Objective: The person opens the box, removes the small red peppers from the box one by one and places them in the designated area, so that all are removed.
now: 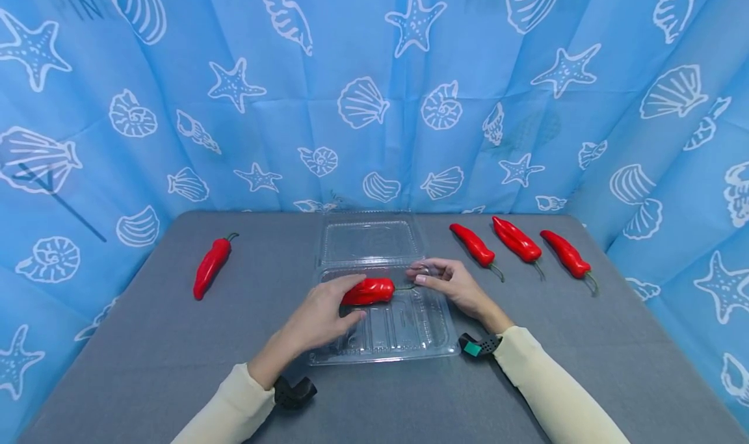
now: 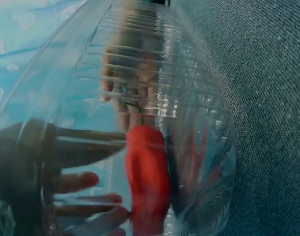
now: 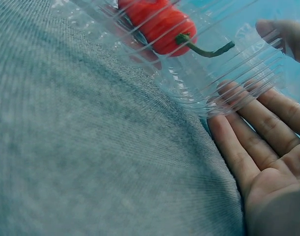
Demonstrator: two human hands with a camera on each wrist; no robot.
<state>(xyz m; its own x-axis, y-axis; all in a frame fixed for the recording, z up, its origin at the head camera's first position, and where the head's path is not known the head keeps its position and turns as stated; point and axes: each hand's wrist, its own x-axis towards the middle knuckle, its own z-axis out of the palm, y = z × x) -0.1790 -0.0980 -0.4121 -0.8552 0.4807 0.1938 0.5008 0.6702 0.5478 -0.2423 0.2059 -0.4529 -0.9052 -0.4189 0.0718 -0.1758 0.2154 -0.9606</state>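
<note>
A clear plastic clamshell box lies on the table with its lid folded back toward the curtain. Inside its base, near the hinge, a red pepper lies sideways, green stem to the right. My left hand is over the pepper's left end, fingers along its far side, thumb spread away from it on the near side. By the box's right far corner is my right hand, its straight fingers at the outside of the clear wall and its thumb apart from them, near the stem.
To the right on the grey table lie three more red peppers: one nearest the box, a middle one and an outer one. Another red pepper lies at the left. A blue shell-print curtain surrounds the table's back and sides.
</note>
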